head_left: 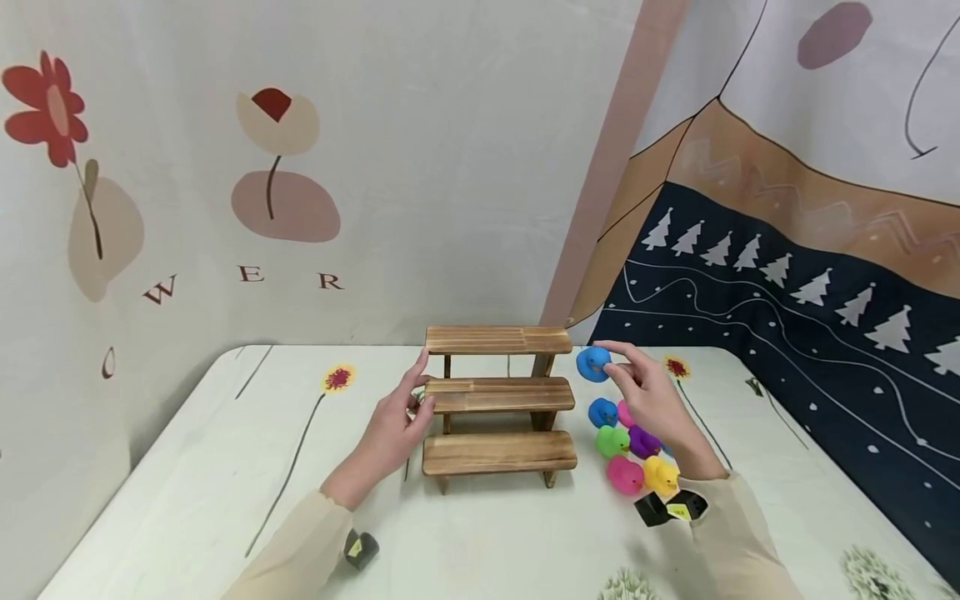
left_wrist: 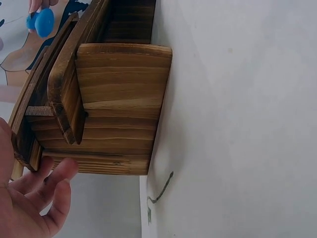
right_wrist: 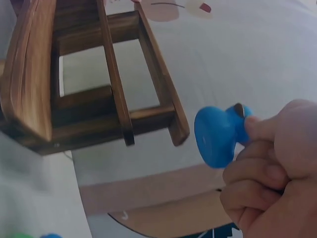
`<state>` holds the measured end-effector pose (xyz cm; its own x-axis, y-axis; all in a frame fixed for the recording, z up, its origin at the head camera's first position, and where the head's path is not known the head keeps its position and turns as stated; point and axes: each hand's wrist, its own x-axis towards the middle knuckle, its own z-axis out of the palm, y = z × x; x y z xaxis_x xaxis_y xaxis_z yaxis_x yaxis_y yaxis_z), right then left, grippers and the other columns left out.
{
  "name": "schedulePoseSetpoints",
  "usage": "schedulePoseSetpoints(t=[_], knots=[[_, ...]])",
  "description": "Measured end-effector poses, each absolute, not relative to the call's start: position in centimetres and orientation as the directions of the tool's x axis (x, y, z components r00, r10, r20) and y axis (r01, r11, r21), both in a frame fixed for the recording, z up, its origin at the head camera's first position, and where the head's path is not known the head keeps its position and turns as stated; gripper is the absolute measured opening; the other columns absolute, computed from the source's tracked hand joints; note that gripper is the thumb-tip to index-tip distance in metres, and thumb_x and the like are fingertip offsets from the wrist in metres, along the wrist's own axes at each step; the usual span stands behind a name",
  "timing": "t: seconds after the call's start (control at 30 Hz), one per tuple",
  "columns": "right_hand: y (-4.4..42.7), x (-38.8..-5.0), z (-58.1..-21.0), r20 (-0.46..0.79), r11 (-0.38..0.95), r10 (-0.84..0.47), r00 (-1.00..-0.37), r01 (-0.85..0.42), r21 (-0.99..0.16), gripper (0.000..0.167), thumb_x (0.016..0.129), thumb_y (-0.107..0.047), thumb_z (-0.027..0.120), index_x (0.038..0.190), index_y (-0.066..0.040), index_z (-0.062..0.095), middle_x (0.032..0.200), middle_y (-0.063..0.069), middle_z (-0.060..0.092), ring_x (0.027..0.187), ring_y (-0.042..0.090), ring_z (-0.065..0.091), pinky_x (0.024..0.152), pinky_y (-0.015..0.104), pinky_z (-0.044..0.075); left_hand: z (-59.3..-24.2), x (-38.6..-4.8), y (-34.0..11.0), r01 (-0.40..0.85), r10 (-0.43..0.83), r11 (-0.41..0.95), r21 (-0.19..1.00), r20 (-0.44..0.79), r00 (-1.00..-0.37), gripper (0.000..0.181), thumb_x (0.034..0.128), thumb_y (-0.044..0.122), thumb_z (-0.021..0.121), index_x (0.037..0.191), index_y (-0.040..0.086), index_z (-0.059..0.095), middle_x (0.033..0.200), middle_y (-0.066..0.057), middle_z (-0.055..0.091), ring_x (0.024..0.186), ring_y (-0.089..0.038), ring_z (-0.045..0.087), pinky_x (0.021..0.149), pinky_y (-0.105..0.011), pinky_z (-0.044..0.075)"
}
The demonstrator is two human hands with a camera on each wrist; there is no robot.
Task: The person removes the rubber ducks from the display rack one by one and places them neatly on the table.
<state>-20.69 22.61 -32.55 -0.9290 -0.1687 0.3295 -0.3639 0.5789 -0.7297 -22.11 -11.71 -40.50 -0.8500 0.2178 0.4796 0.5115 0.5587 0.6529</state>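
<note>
A three-tier wooden display stand stands on the cloth-covered table. My left hand is at its left end, the thumb by the middle tier and the fingers bent about the board ends; in the left wrist view the fingertips touch the wood. My right hand pinches a blue rubber duck between thumb and fingers, raised beside the top tier's right end. In the right wrist view the duck is apart from the stand, its flat base towards the stand. All three tiers are bare.
Below my right hand several rubber ducks cluster: blue, green, purple, pink and yellow. Part of the cluster is hidden by the hand. A printed cloth backdrop hangs behind the table.
</note>
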Motion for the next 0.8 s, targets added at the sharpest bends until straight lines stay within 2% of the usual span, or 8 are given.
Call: schedulePoseSetpoints(t=[0.13, 0.33, 0.6, 0.8], knots=[[23.6, -20.4, -32.7, 0.331, 0.575, -0.190, -0.924, -0.378, -0.726, 0.037, 0.099, -0.008, 0.050, 0.136, -0.005, 0.049, 0.060, 0.001, 0.037, 0.049, 0.011, 0.035, 0.045, 0.023, 0.031, -40.5, -22.1, -11.7, 0.514, 0.216, 0.557, 0.652, 0.484, -0.848, 0.069, 0.0953, 0.010, 0.056, 0.154, 0.019, 0.022, 0.129, -0.022, 0.058, 0.067, -0.010, 0.047, 0.060, -0.022, 0.046], [24.7, -19.9, -33.4, 0.308, 0.589, -0.162, -0.937, -0.342, -0.732, 0.039, 0.099, -0.009, 0.050, 0.138, -0.006, 0.048, 0.062, 0.002, 0.040, 0.053, 0.012, 0.038, 0.048, 0.024, 0.035, -40.6, -22.1, -11.7, 0.523, 0.216, 0.557, 0.645, 0.496, -0.841, 0.068, 0.0958, 0.010, 0.055, 0.154, 0.018, 0.022, 0.129, -0.022, 0.058, 0.068, -0.009, 0.047, 0.060, -0.023, 0.046], [25.6, -19.3, -34.1, 0.306, 0.592, -0.165, -0.938, -0.342, -0.730, 0.038, 0.099, -0.009, 0.051, 0.137, -0.005, 0.049, 0.063, 0.006, 0.040, 0.054, 0.013, 0.038, 0.046, 0.024, 0.033, -40.7, -22.2, -11.6, 0.529, 0.211, 0.554, 0.642, 0.507, -0.836, 0.069, 0.0960, 0.009, 0.055, 0.154, 0.019, 0.020, 0.127, -0.021, 0.059, 0.067, -0.008, 0.048, 0.060, -0.022, 0.047], [26.3, -19.0, -34.8, 0.320, 0.579, -0.181, -0.930, -0.364, -0.730, 0.038, 0.098, -0.006, 0.051, 0.136, -0.004, 0.050, 0.059, -0.001, 0.037, 0.049, 0.012, 0.035, 0.042, 0.025, 0.031, -40.6, -22.2, -11.6, 0.538, 0.216, 0.541, 0.646, 0.512, -0.831, 0.068, 0.0960, 0.009, 0.054, 0.154, 0.019, 0.021, 0.127, -0.022, 0.059, 0.066, -0.009, 0.048, 0.060, -0.023, 0.047]])
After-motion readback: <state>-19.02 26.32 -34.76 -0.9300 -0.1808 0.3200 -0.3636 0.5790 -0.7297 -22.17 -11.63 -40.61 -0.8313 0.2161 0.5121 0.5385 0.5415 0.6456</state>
